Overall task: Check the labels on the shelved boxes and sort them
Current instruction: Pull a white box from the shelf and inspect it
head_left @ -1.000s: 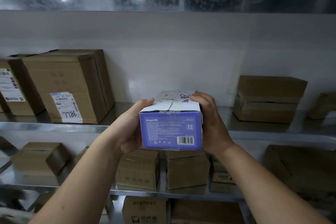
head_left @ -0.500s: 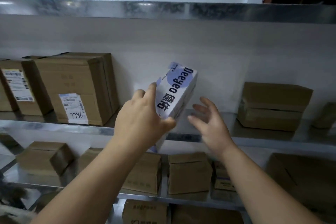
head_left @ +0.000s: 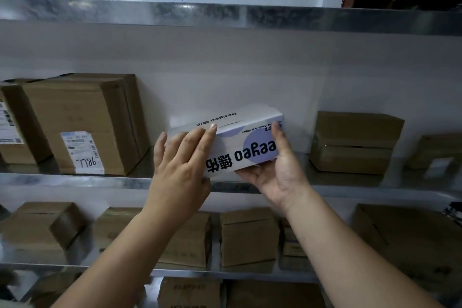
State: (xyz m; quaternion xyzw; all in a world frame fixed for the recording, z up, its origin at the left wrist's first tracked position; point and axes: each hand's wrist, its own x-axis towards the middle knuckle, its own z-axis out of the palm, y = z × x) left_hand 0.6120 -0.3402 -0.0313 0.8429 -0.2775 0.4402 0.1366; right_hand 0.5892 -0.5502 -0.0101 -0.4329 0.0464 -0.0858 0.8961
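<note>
Steel shelving fills the view against a pale wall, with brown cartons on 3 levels. At the centre, 2 bare hands hold a long white and purple box over the front of the middle shelf.

1 second ago the box was end-on, barcode toward the camera, with a hand on each side. Half a second ago the left hand alone held it tilted, and the right hand was spread and empty. Now it lies lengthwise, its long face toward the camera and its printing upside down.

The left hand lies over the box's 9 o'clock end, fingers straight and pressed flat against it. The right hand cups the 3 o'clock end from below, thumb up the front face, gripping it. Because that palm is underneath, the box is probably not yet resting on the shelf.

At 9 o'clock of the box stands a large labelled carton; at 3 o'clock, apart from it, sits a flat carton. Smaller cartons stand at 6 o'clock, on the level below.

Label reading looks finished; the box seems headed for the gap between those 2 cartons.
</note>
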